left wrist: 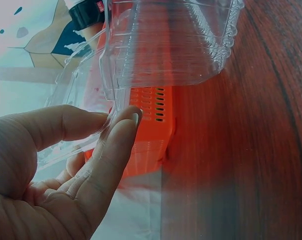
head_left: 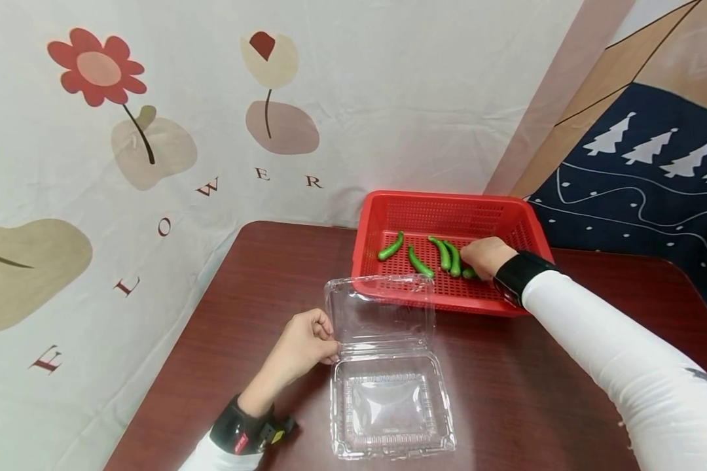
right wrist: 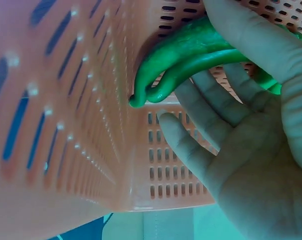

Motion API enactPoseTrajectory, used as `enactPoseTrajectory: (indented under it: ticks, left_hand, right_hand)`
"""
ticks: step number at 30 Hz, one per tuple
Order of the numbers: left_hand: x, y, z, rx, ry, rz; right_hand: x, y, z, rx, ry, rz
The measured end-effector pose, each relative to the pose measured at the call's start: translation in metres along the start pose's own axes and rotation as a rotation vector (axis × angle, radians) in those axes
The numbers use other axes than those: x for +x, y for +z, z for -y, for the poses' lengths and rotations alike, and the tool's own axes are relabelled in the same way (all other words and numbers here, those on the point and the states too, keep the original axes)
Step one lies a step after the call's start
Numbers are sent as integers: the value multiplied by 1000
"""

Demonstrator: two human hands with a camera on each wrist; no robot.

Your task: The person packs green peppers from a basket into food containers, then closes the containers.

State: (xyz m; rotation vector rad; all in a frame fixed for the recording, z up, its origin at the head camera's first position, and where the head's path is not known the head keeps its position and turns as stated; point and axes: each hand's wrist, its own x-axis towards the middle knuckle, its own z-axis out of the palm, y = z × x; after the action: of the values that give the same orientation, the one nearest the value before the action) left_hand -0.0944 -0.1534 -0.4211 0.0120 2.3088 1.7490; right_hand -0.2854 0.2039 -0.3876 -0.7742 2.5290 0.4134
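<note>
A clear plastic clamshell container [head_left: 391,405] lies on the table with its lid [head_left: 383,317] raised toward the red basket [head_left: 448,198]. My left hand [head_left: 310,340] pinches the container's edge beside the hinge, thumb and finger on the thin plastic in the left wrist view. Inside the basket lie several long green chili peppers [head_left: 419,261], glossy and curved. My right hand [head_left: 486,256] reaches into the basket's right part. In the right wrist view, two green chili peppers [right wrist: 190,50] lie between the spread thumb and fingers, with the fingertips right at them.
The dark red-brown wooden table [head_left: 253,275] carries the basket at its back and the container in front. The lid overlaps the basket's front wall in the head view. A white cloth [head_left: 212,98] with printed flowers hangs behind and to the left.
</note>
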Motion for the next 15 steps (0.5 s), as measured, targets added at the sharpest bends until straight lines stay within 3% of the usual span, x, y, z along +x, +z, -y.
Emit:
enactPoseTrajectory:
  ticks: [6, 12, 15]
  left_hand:
    - [0, 0, 0, -10, 8, 0]
    - [2, 1, 2, -8, 7, 3]
    - [1, 1, 2, -10, 12, 1]
  right_hand:
    - [4, 3, -4, 2, -6, 2]
    - [42, 33, -34, 26, 12, 2]
    - [33, 24, -32, 74, 1, -22]
